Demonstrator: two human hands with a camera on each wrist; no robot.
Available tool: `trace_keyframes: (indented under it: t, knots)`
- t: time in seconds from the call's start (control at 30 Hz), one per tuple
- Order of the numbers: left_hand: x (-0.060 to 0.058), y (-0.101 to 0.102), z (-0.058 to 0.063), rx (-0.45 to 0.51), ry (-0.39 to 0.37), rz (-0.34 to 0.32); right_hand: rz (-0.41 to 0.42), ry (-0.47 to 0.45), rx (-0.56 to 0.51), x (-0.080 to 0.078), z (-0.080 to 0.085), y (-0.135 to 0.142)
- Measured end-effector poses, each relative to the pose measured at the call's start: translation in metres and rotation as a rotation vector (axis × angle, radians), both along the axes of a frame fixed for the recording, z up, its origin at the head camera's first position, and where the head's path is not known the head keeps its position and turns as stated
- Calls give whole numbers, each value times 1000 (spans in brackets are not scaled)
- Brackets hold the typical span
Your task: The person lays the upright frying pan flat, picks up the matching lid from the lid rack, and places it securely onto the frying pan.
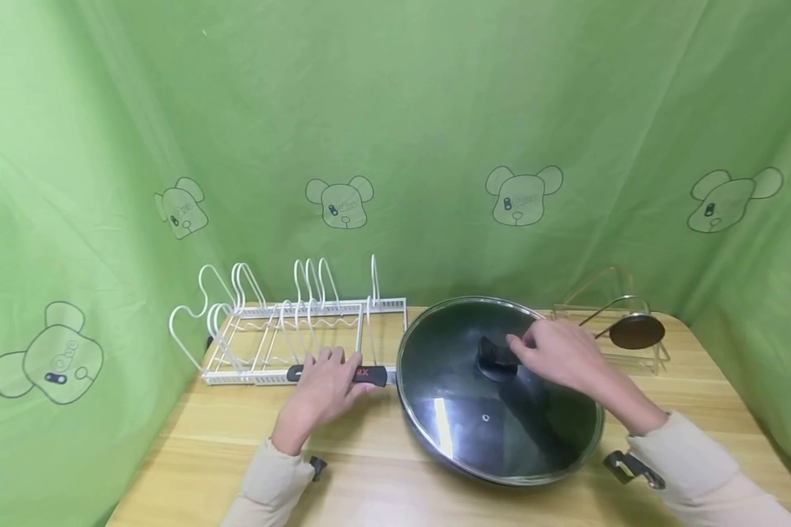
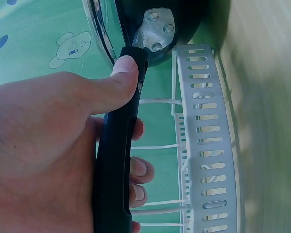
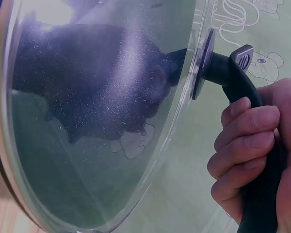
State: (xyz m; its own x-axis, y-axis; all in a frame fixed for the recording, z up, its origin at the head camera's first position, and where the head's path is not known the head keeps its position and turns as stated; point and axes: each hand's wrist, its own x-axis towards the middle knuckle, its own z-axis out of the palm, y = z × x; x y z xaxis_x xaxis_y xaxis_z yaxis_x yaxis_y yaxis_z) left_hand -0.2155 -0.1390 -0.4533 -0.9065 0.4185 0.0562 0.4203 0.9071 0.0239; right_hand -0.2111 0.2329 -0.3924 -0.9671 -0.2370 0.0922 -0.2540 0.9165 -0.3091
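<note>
A dark frying pan with a black handle lies in front of me under a round glass lid. My left hand grips the handle; in the left wrist view the thumb lies along it and the fingers wrap underneath. My right hand holds the black lid handle, fingers curled round it in the right wrist view. The lid covers the pan in the head view, its metal rim near the pan's edge. The pan's inside shows only dimly through the glass.
A white wire rack with upright loops stands at the left, just behind the pan handle. Behind my right hand is a wire stand with a dark round disc. Green curtains enclose the wooden table.
</note>
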Motion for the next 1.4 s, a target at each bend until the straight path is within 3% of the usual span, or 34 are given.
trace_keyframes:
  t: [0.6,0.87,1.13,1.4]
  knots:
    - [3,0,2,6,-10,-17,-39,-42,15,7,-5,-3]
    - [0,2,3,12,-16,-18,-34,-79,19,6,1,-2]
    - [4,-10,2,31,-30,22,29,-89,-2,-3,2,-12]
    - [4,-12,2,33,-14,18,85,-87,2,-9,4,-11]
